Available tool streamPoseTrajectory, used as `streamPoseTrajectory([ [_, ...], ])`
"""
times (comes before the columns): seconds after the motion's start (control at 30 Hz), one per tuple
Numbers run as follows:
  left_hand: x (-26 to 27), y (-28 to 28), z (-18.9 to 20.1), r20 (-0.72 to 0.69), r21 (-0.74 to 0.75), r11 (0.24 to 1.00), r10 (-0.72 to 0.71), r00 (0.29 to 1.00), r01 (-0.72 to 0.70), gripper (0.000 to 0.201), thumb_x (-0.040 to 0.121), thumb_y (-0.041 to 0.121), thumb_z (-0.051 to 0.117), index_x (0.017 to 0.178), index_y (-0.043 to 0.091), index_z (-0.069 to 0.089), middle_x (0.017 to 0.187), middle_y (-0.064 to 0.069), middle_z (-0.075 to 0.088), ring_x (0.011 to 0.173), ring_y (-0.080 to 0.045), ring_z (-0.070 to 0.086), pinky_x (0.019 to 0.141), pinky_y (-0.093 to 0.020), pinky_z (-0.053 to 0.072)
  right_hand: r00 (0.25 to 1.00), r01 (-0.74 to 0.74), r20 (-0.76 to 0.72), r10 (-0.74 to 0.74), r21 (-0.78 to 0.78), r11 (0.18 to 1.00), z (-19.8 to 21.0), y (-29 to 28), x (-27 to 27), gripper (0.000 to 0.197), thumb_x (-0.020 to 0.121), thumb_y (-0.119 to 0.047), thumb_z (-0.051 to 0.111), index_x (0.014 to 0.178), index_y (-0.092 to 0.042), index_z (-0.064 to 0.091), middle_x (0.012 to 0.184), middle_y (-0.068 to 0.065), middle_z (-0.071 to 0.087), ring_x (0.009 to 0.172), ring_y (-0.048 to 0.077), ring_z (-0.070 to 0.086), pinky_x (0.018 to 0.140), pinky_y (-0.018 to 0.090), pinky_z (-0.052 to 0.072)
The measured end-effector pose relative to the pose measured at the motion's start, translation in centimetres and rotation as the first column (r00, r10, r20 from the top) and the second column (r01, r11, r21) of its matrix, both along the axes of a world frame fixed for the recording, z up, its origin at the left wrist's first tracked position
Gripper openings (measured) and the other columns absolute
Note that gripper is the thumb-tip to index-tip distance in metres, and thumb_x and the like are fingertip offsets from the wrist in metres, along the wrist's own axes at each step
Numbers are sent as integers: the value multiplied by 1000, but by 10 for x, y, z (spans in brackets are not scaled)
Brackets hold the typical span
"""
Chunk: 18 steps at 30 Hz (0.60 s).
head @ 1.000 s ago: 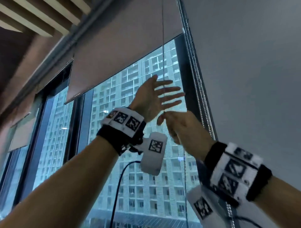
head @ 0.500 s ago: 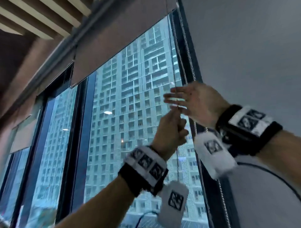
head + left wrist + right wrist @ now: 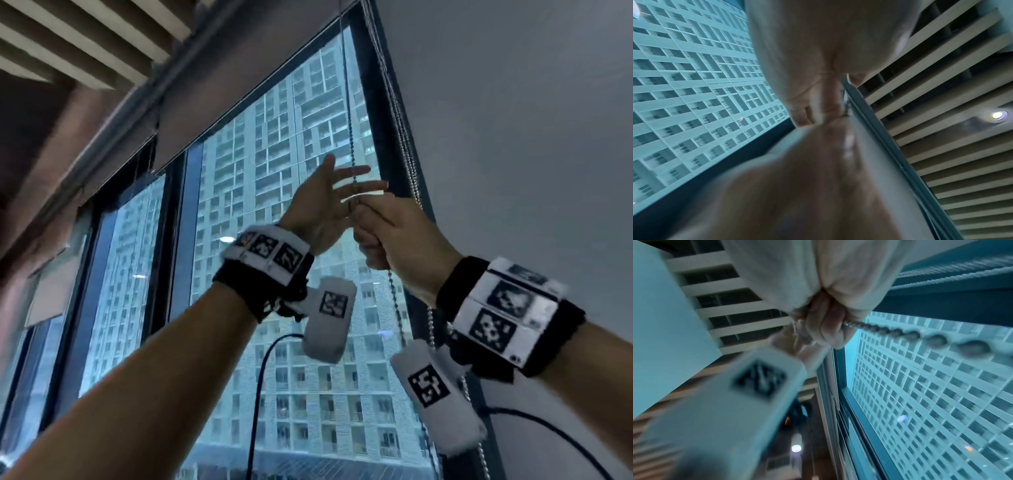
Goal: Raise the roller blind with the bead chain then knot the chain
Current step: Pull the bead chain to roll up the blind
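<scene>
I had my right hand (image 3: pixel 394 236) clenched on the chain (image 3: pixel 350 137), which ran near-vertical at upper centre, while my left hand (image 3: pixel 322 205), fingers spread and released, reached just above it, nearer the next grab.

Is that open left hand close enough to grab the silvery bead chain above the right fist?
Probably yes. The left hand is spread open beside the taut silvery bead chain, just above where the right hand grips it. Nothing lies between fingers and chain.
</scene>
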<state>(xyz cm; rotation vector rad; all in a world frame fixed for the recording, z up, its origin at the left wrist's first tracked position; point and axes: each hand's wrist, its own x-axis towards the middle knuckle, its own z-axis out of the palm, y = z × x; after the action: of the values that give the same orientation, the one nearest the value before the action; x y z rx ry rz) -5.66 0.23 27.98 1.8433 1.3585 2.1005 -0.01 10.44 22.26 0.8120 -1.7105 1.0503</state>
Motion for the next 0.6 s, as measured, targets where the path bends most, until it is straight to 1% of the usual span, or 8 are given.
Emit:
streamPoseTrajectory([
  [0.1, 20, -4, 20, -8, 46, 999, 16, 1000, -16, 50, 100, 40, 31, 128, 1, 45, 94, -12, 64, 66, -20, 66, 58, -29, 55, 994, 3, 106, -16, 121, 993, -35, 3, 0, 30, 104, -9, 36, 86, 2, 58, 51, -5, 30, 43, 7, 22, 43, 18, 21],
  [0.23, 23, 2, 15, 16, 138, 971, 195, 981, -196, 31, 102, 23, 31, 113, 2, 51, 50, 5, 42, 38, -6, 32, 34, -18, 26, 915, -118, 403, -7, 285, 951, -70, 23, -1, 27, 104, -10, 38, 97, 11, 55, 53, -7, 36, 46, 7, 28, 46, 21, 26],
  [0.3, 23, 9, 4, -18, 210, 944, 263, 965, -253, 27, 100, 12, 26, 102, 4, 52, 39, 12, 32, 31, -3, 24, 31, -15, 19, 850, -191, 527, 20, 272, 943, -67, 30, 3, 27, 102, -6, 41, 96, -3, 67, 65, 5, 55, 53, 12, 47, 52, 25, 41],
  [0.37, 27, 14, -9, -49, 243, 943, 245, 968, -227, 26, 99, 11, 26, 93, 8, 50, 38, 12, 30, 30, -2, 22, 31, -14, 18, 805, -208, 587, 78, 157, 965, -53, 37, 5, 28, 98, -3, 45, 104, -11, 71, 96, 17, 73, 77, 21, 69, 71, 29, 57],
  [0.4, 30, 16, -15, -56, 240, 947, 231, 971, -211, 25, 100, 12, 26, 92, 10, 49, 40, 12, 30, 31, -2, 22, 31, -13, 18, 803, -210, 581, 134, 65, 976, -45, 41, 6, 27, 96, -9, 46, 112, -6, 68, 110, 19, 72, 90, 24, 72, 81, 32, 57],
  [0.47, 34, 19, -29, -75, 222, 953, 229, 971, -207, 25, 101, 16, 26, 92, 11, 49, 43, 12, 32, 29, -1, 26, 31, -12, 20, 805, -297, 497, 324, -135, 945, -25, 47, 7, 42, 89, -20, 44, 121, 1, 60, 112, 21, 68, 98, 30, 69, 92, 42, 52],
  [0.53, 29, 24, -49, -100, 186, 960, 233, 967, -212, 27, 101, 20, 27, 87, 11, 48, 41, 10, 39, 28, -1, 33, 32, -12, 25, 804, -391, 374, 462, -252, 885, -4, 44, 10, 46, 91, -20, 35, 127, 3, 55, 104, 18, 64, 84, 27, 66, 84, 42, 51],
  [0.6, 19, 25, -72, -111, 120, 975, 203, 973, -189, 28, 102, 24, 29, 83, 14, 47, 42, 10, 38, 30, 0, 29, 31, -13, 23, 847, -367, 287, 448, -295, 882, 15, 37, 14, 46, 97, -25, 37, 129, 3, 54, 106, 16, 66, 83, 25, 67, 78, 37, 53],
])
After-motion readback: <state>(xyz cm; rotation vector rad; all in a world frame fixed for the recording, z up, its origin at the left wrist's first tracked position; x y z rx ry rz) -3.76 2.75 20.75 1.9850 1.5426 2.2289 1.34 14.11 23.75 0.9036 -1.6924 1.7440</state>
